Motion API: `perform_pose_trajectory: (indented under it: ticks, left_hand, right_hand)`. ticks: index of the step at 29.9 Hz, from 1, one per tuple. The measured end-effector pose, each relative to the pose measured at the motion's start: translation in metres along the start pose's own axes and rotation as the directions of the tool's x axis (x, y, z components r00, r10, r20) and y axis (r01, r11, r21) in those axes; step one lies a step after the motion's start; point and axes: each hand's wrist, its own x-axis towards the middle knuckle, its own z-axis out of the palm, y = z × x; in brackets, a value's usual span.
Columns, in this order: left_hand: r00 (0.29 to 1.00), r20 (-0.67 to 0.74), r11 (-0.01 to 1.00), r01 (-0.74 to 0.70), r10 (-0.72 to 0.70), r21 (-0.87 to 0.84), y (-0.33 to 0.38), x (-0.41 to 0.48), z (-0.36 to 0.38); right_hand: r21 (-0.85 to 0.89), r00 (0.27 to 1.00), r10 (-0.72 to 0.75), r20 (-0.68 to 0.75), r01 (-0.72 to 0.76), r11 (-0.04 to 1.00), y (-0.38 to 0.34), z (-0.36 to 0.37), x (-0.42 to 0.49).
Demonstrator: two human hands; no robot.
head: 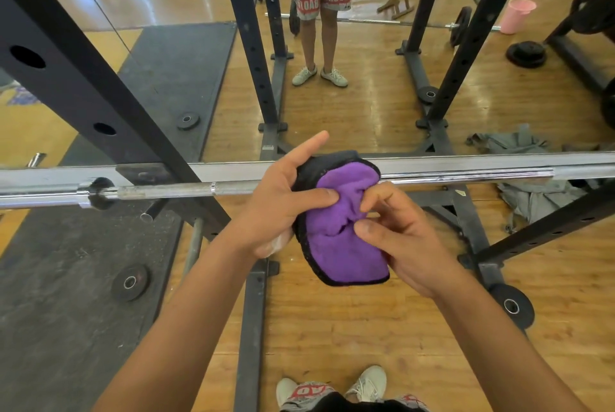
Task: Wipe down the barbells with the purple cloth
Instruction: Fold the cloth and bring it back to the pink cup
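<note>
- Shorts (309, 393) at the bottom edge, above pale lace-up shoes (369, 381), carry a red band with white capitals; only "AO" shows here.
- Black rack (83, 85) with round holes along its uprights stands on the wooden floor (366, 328), and beyond it is a wall mirror (186, 2).
- In the mirror the same shorts appear again, with the red band reading "BAO" in reversed letters.
- Chrome barbell (166, 192) lies level across the rack, its shaft duller and speckled left of the hands, brighter to the right.
- Purple cloth (342, 245) is fleecy with a black stitched edge and a dark back. It is bunched in the middle and held up in front of the bar, its top edge covering the shaft; contact cannot be told.
- Left hand (283, 208) grasps the cloth's left side, thumb pressed into the purple face, forefinger pointing out.
- Right hand (406, 242) pinches the folds with thumb and fingertips.
- Small black weight plate (129, 282) lies flat on the dark mat at left.
</note>
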Motion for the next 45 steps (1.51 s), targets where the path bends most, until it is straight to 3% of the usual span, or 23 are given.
perform_pose_trajectory:
  ticks: [4,6,10,12,18,22,25,27,31,33,35,37,39,43,45]
  left_hand:
    - [0.994,-0.065,0.984,-0.073,0.085,0.165,0.001,0.004,-0.002]
    - [0.991,-0.079,0.965,-0.085,0.108,0.248,-0.003,0.003,-0.002]
    - [0.973,-0.218,0.982,0.105,-0.069,0.155,-0.022,-0.003,0.015]
    - [0.97,-0.209,0.982,0.152,-0.126,0.111,-0.034,-0.007,0.029]
    - [0.99,-0.05,0.983,-0.123,0.131,0.136,-0.047,-0.005,0.068]
    - [0.991,0.106,0.958,-0.106,0.08,0.266,-0.058,0.011,0.081]
    - [0.969,0.243,0.896,-0.149,0.047,0.418,-0.066,0.025,0.091]
    - [0.954,0.291,0.844,-0.209,0.066,0.493,-0.067,0.033,0.097]
    - [0.904,0.414,0.792,-0.328,0.105,0.515,-0.06,0.051,0.102]
    - [0.893,0.442,0.781,-0.338,0.089,0.526,-0.058,0.061,0.1]
    - [0.889,0.45,0.797,-0.333,0.087,0.504,-0.056,0.066,0.1]
    - [0.886,0.449,0.867,-0.312,0.117,0.389,-0.055,0.066,0.1]
    - [0.885,0.447,0.93,-0.264,0.128,0.257,-0.051,0.064,0.101]
    - [0.868,0.49,0.976,-0.169,0.081,0.14,-0.049,0.066,0.102]
    - [0.879,0.463,0.944,-0.239,0.11,0.229,-0.05,0.067,0.102]
  right_hand:
    - [-0.097,0.999,0.045,0.029,-0.042,0.994,-0.001,-0.005,-0.003]
    - [-0.119,0.999,0.048,-0.023,-0.05,0.992,-0.002,-0.008,-0.007]
    - [-0.14,0.993,-0.025,-0.113,0.009,0.99,-0.015,-0.015,-0.015]
    - [-0.166,0.992,-0.069,-0.104,0.051,0.985,-0.02,-0.019,-0.019]
    - [-0.223,0.981,-0.045,-0.186,0.003,0.975,-0.028,-0.045,-0.039]
    - [-0.397,0.955,-0.099,-0.279,-0.021,0.917,-0.03,-0.064,-0.058]
    - [-0.576,0.951,-0.189,-0.246,0.014,0.818,-0.037,-0.072,-0.069]
    - [-0.556,0.941,-0.216,-0.261,0.037,0.831,-0.043,-0.076,-0.076]
    - [-0.348,0.928,-0.207,-0.309,0.092,0.933,-0.05,-0.079,-0.087]
    - [-0.349,0.895,-0.234,-0.38,0.095,0.932,-0.049,-0.076,-0.089]
    - [-0.421,0.811,-0.299,-0.502,0.073,0.904,-0.048,-0.069,-0.087]
    - [-0.59,0.721,-0.39,-0.573,-0.032,0.807,-0.046,-0.061,-0.087]
    - [-0.685,0.682,-0.434,-0.589,-0.135,0.716,-0.044,-0.053,-0.087]
    - [-0.302,0.681,-0.2,-0.704,-0.032,0.953,-0.038,-0.03,-0.086]
    - [-0.221,0.606,-0.187,-0.773,0.019,0.975,-0.035,-0.019,-0.087]
